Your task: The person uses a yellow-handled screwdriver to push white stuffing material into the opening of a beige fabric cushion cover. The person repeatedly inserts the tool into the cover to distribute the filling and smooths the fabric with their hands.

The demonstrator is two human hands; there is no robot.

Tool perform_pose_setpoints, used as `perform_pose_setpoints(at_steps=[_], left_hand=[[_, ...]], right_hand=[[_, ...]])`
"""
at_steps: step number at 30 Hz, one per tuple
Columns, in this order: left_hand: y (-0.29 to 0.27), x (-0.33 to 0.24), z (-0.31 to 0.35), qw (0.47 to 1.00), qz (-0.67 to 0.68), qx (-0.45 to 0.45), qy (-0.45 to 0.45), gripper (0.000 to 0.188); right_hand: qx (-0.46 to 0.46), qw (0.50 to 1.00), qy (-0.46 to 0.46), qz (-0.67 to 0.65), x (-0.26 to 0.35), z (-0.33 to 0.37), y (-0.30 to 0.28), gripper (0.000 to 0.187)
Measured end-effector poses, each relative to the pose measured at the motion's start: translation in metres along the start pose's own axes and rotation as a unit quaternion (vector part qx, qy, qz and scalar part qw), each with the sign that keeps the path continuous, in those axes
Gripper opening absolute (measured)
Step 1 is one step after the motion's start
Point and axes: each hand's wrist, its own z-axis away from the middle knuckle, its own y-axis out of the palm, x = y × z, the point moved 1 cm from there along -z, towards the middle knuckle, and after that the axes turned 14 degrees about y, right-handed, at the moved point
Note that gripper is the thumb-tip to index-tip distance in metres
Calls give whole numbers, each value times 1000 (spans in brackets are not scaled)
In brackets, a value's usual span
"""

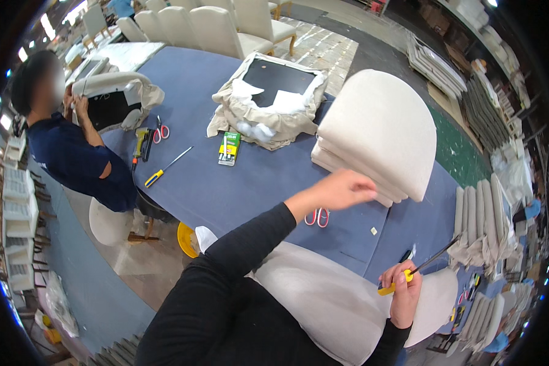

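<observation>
As the right hand (405,299) gripped a yellow-handled tool (409,276), the left hand (340,190) blurred, its hold unclear, a printed green packet (229,150) lay on the worktop (195,186).

I see bright, even light across the blue tabletop (195,189), glaring light strips (47,26) upper left, a slightly blurred left hand (343,190), and edges bowing into black.
</observation>
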Motion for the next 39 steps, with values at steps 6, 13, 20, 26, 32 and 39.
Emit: perform_pose_setpoints(at_steps=[6, 13, 20, 26, 32, 39], left_hand=[[-110, 170, 80, 931, 35, -265, -248, 23], [-237, 269, 173, 794, -41, -526, -304, 33], [-277, 287, 156, 796, -289, -411, -336, 50], [-284, 282, 145, 830, -289, -439, -186, 25], [-268, 283, 153, 831, -265, -462, -162, 29], [-273, 318, 145, 822, -387, -404, -107, 6]], right_hand=[[46, 971, 44, 230, 57, -70, 52, 30], [156, 939, -2, 308, 79, -204, 171, 19], [203, 915, -32, 346, 27, -359, 296, 25], [123, 936, -14, 330, -64, -460, 378, 33], [118, 934, 26, 337, -127, -508, 418, 34], [39, 931, -236, 277, -117, -492, 409, 22]])
